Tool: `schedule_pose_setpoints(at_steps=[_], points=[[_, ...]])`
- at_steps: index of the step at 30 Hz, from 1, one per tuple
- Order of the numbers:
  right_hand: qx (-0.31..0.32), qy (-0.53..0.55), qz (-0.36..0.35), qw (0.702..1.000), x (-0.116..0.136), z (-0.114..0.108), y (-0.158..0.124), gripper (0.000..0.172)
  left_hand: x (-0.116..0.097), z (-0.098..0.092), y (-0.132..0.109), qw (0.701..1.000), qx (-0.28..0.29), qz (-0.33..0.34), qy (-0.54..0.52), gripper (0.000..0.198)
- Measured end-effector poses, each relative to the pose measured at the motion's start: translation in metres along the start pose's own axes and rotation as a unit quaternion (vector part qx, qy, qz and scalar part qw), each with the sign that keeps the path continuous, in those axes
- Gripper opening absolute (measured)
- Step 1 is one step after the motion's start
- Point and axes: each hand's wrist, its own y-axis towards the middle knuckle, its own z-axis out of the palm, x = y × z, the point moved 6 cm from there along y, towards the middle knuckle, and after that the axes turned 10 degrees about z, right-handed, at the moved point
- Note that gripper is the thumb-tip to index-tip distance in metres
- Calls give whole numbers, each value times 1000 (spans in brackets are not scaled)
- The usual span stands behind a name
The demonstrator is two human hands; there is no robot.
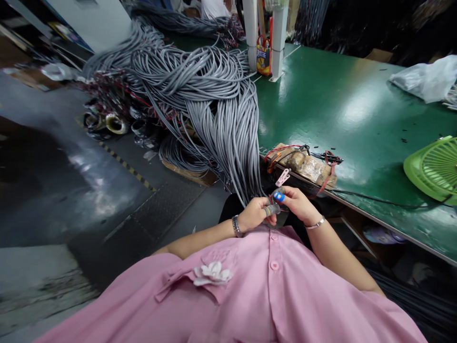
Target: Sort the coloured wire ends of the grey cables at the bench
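The green table (303, 105) takes up the right side, its near edge just beside the hands; a sleeve or strand could snag there if the work drifts right. The heap of grey cables (228, 109) spills from the far left towards the lap, and its weight could drag on whatever is held if the pile slides. The green fan (437, 166) on the right looks too far off to interfere. Near the table's edge lies a tape-wrapped block (303, 164) with loose red and black leads, which could tangle with the work if the right wrist brushes them. The left hand (252, 214) is curled nearly closed and the right hand (298, 206) pinches thumb to forefinger, both on thin wires (270, 199) between them, in front of the shirt. The pink clip (283, 177) sits just beyond the fingers and could get knocked. The wires are partly hidden by the fingers, so a strand could be mismatched or slip through a loose pinch.
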Motion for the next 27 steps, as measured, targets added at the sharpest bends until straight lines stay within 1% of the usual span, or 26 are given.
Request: schedule_pose_setpoints(at_steps=[2, 3, 5, 6, 9, 11, 14, 16, 17, 20, 27], points=[[-25, 31, 6, 999, -8, -8, -3, 37, -1, -6, 1, 998, -56, 17, -20, 40], [-27, 48, 15, 998, -13, -11, -4, 38, -1, -9, 2, 996, -81, 27, -29, 39], [-20, 72, 26, 997, -21, -12, -7, 39, -2, -13, 2, 991, -115, 44, -42, 38], [-21, 77, 21, 997, -23, -11, -8, 39, -2, -14, 3, 990, -124, 53, -45, 38], [-68, 85, -13, 994, -23, -7, -12, 30, -2, -13, 4, 989, -124, 67, -46, 38], [-101, 89, -32, 990, -19, -3, -11, 26, -2, -12, 4, 992, -105, 66, -36, 37], [-98, 84, -32, 991, -13, 4, -6, 26, -5, -7, 3, 996, -49, 72, 2, 36], [-89, 81, -20, 992, -11, 6, -2, 28, -8, -6, 1, 996, -29, 83, 18, 35], [-89, 79, -15, 993, -11, 6, -1, 28, -10, -7, 0, 995, -32, 88, 19, 35], [-99, 73, -10, 992, -10, 4, -1, 30, -10, -12, -1, 993, -64, 96, 9, 39], [-108, 78, -16, 991, -12, 3, -5, 31, 0, -18, 2, 987, -120, 86, -57, 43]])
